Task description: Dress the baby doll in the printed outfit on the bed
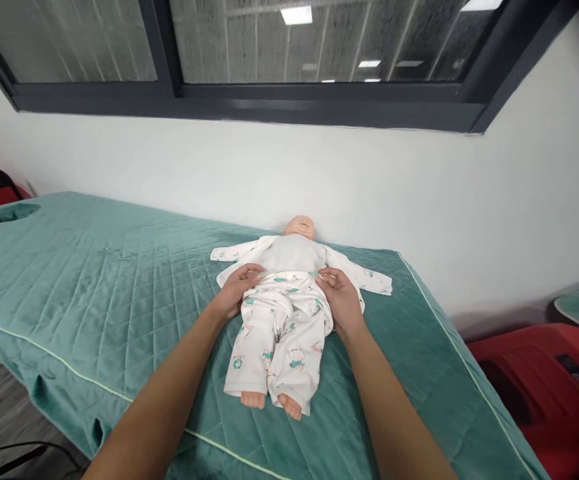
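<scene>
A baby doll [299, 227] lies on its back on a green quilted bed cover, head toward the wall and feet toward me. It wears a white long-sleeved top [296, 255] with its arms spread wide. Printed white pants [294, 347] cover its legs, and its toes show below the cuffs. My left hand [242, 288] pinches the pants' waistband at the doll's hip on the left. On the opposite side, my right hand [339, 297] has its fingers closed on the same waistband.
The green bed cover [134, 293] stretches to the left, with a round hole [14, 213] at its far end. Behind it rise a white wall and a dark-framed window [319, 100]. A red plastic chair [544, 393] stands at the right, and a black cable [24, 445] lies at lower left.
</scene>
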{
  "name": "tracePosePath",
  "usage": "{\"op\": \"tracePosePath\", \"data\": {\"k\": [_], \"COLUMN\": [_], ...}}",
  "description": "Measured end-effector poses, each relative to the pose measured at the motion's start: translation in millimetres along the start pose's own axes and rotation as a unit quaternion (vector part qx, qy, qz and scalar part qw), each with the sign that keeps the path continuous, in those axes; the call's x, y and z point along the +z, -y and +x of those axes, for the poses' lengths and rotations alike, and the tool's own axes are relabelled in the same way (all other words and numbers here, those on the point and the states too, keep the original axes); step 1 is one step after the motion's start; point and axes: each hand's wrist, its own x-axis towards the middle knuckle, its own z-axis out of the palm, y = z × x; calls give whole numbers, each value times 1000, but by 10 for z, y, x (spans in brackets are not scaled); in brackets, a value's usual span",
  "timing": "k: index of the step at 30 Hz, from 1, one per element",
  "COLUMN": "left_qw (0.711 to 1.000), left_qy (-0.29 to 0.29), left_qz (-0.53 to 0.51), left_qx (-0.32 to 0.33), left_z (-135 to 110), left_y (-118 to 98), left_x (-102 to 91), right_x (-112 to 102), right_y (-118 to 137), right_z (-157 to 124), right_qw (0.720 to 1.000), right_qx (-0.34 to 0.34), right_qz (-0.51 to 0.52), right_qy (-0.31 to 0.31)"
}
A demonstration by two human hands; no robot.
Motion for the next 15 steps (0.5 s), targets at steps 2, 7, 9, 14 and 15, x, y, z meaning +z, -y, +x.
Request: {"op": "tracePosePath", "data": {"k": [2,7,9,14,15], "left_qw": [999,997,993,987,987], "left_qy": [32,-35,-59,-98,-105], "left_qz": [6,63,95,119,116], "left_qx": [-6,25,40,49,48], "left_z": [-33,-50,-32,26,37], "left_y": [-21,10,39,85,91], "left_x": [9,32,43,51,49], "right_x": [-9,-33,-39,-49,-53], "right_y": [-13,-18,-20,-43,-47], "right_z": [-3,-8,-10,-4,2], "right_qw": [1000,999,999,998,998], "right_qx": [-9,3,5,-2,-4], "right_qz": [-12,-40,-43,-54,-53], "right_qy": [-12,4,9,26,26]}}
